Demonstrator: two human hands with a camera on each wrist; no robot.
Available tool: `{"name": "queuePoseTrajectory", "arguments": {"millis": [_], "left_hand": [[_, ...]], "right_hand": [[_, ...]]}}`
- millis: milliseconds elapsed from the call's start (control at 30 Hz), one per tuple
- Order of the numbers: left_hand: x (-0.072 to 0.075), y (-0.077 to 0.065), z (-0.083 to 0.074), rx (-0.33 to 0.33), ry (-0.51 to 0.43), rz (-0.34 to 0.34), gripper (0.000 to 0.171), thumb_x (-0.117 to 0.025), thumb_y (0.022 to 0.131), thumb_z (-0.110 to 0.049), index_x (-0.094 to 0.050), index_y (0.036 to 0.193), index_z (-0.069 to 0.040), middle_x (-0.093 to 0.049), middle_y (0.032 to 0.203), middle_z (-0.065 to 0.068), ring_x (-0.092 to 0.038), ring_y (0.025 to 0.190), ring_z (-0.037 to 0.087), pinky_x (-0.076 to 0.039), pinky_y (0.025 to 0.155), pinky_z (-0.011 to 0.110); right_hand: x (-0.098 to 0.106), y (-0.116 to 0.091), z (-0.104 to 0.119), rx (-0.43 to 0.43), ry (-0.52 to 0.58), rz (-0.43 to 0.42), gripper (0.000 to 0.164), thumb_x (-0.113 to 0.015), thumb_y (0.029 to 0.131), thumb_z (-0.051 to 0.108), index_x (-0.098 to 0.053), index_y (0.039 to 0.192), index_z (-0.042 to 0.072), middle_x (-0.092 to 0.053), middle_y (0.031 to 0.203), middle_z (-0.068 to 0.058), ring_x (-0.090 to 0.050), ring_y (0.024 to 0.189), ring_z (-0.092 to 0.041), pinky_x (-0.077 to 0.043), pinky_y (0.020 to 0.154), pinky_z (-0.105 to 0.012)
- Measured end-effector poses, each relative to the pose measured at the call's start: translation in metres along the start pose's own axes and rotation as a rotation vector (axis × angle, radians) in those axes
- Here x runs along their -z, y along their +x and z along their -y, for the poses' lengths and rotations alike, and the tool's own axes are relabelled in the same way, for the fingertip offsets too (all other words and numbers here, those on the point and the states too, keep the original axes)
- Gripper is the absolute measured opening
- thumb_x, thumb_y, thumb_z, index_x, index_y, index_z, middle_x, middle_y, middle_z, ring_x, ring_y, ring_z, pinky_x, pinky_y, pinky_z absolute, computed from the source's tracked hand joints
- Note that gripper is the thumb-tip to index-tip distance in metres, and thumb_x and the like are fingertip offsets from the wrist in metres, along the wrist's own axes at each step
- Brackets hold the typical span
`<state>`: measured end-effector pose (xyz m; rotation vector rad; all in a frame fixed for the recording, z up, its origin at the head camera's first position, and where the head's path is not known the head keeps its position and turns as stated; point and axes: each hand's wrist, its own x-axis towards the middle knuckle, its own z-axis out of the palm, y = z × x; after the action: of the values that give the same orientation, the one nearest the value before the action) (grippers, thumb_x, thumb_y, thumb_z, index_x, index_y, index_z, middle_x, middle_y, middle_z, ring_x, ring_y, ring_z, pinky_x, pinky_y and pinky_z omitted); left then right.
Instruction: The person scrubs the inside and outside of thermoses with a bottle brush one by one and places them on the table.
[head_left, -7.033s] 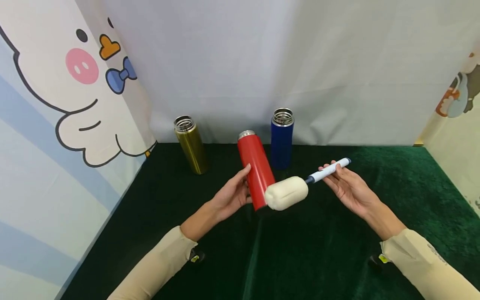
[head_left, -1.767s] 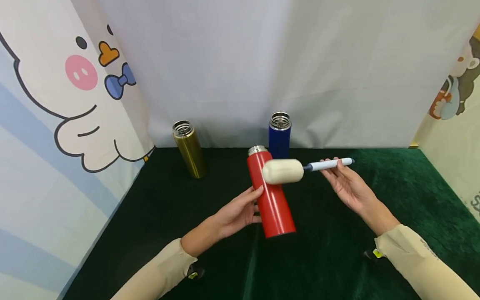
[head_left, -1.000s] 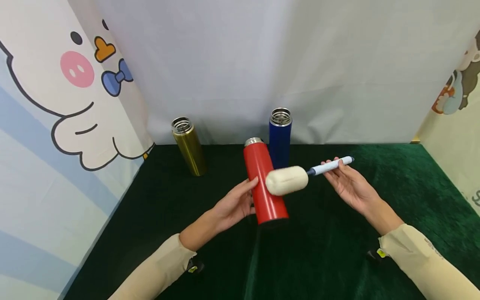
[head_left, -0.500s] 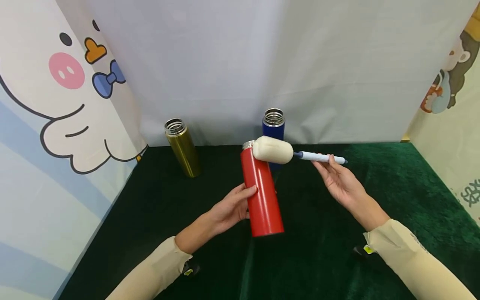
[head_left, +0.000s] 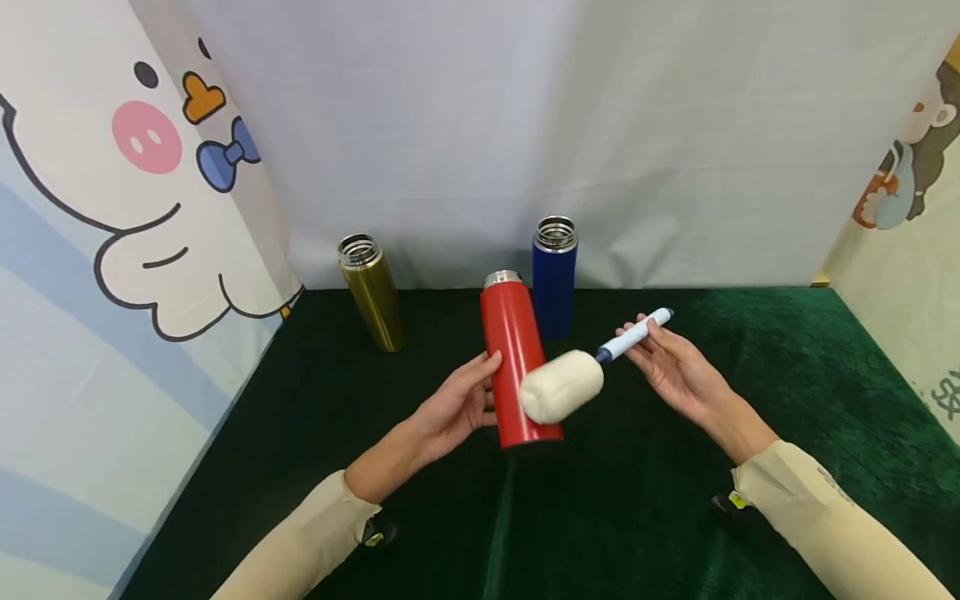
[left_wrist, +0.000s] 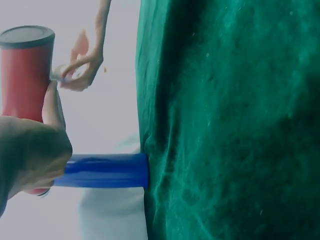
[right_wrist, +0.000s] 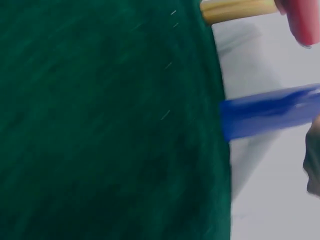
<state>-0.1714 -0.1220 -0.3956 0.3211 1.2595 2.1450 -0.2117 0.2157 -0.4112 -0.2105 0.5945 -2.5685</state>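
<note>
In the head view my left hand [head_left: 453, 410] grips a red vacuum flask [head_left: 512, 329] around its side, lifted above the table. The flask has no lid; its steel neck points up and away, tilted slightly left. My right hand [head_left: 681, 372] pinches the pale blue handle of a sponge bottle brush [head_left: 561, 386]. The brush's white head lies across the lower part of the flask, on its outside. In the left wrist view the flask's dark base [left_wrist: 27, 36] is uppermost. Only a bit of the right hand [right_wrist: 313, 160] shows at the right wrist view's edge.
A gold flask [head_left: 377, 300] stands at the back left, and a blue flask [head_left: 554, 283] at the back centre, both lidless. Dark green cloth [head_left: 630, 508] covers the table. A pale curtain [head_left: 450, 125] hangs behind; a cartoon-printed sheet [head_left: 90, 275] rises on the left.
Over these seconds the brush head goes up and down along the red flask. Since half a second ago it has slid from near the neck to the lower end, its handle tilting up.
</note>
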Motion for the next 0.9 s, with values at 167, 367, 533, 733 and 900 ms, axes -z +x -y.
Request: {"name": "queuePoseTrajectory", "arguments": {"millis": [167, 367, 533, 733, 900], "left_hand": [[-0.005, -0.002, 0.003, 0.031, 0.029, 0.064, 0.051, -0.049, 0.108, -0.034, -0.032, 0.152, -0.013, -0.064, 0.128, -0.001, -0.067, 0.110, 0.013, -0.058, 0.092, 0.034], [-0.001, -0.006, -0.002, 0.000, 0.056, 0.009, 0.050, -0.041, 0.110, -0.042, -0.037, 0.148, -0.010, -0.070, 0.121, -0.003, -0.069, 0.105, 0.011, -0.057, 0.093, 0.030], [0.004, -0.001, -0.006, 0.001, 0.023, -0.056, 0.056, -0.042, 0.109, -0.047, -0.035, 0.150, -0.010, -0.072, 0.118, -0.004, -0.071, 0.103, 0.010, -0.058, 0.092, 0.029], [0.001, 0.006, -0.003, -0.008, -0.020, -0.072, 0.061, -0.040, 0.108, -0.051, -0.031, 0.154, -0.012, -0.064, 0.127, -0.002, -0.066, 0.112, 0.012, -0.058, 0.093, 0.033], [-0.006, 0.008, 0.003, 0.033, 0.022, -0.003, 0.055, -0.037, 0.110, -0.047, -0.035, 0.151, -0.011, -0.063, 0.127, -0.002, -0.064, 0.113, 0.013, -0.057, 0.095, 0.036]], "right_hand": [[-0.015, 0.012, -0.001, 0.136, 0.219, -0.094, 0.014, -0.047, 0.106, 0.006, -0.050, 0.119, 0.002, -0.064, 0.120, -0.019, -0.070, 0.114, -0.031, -0.053, 0.106, -0.036], [-0.007, 0.000, -0.010, 0.072, 0.163, -0.036, 0.016, -0.039, 0.109, 0.010, -0.049, 0.121, 0.004, -0.061, 0.122, -0.017, -0.068, 0.117, -0.029, -0.052, 0.107, -0.034], [0.009, -0.013, -0.011, 0.000, 0.108, 0.090, 0.031, -0.029, 0.112, 0.013, -0.056, 0.121, 0.000, -0.060, 0.122, -0.016, -0.067, 0.120, -0.027, -0.051, 0.108, -0.032], [0.010, -0.013, -0.004, -0.002, -0.003, 0.094, 0.036, -0.027, 0.112, 0.013, -0.059, 0.122, 0.000, -0.063, 0.123, -0.015, -0.068, 0.119, -0.025, -0.054, 0.103, -0.029], [-0.002, -0.005, 0.002, 0.042, 0.165, -0.016, 0.021, -0.039, 0.109, 0.007, -0.052, 0.126, 0.004, -0.063, 0.125, -0.018, -0.067, 0.121, -0.029, -0.050, 0.109, -0.033]]}}
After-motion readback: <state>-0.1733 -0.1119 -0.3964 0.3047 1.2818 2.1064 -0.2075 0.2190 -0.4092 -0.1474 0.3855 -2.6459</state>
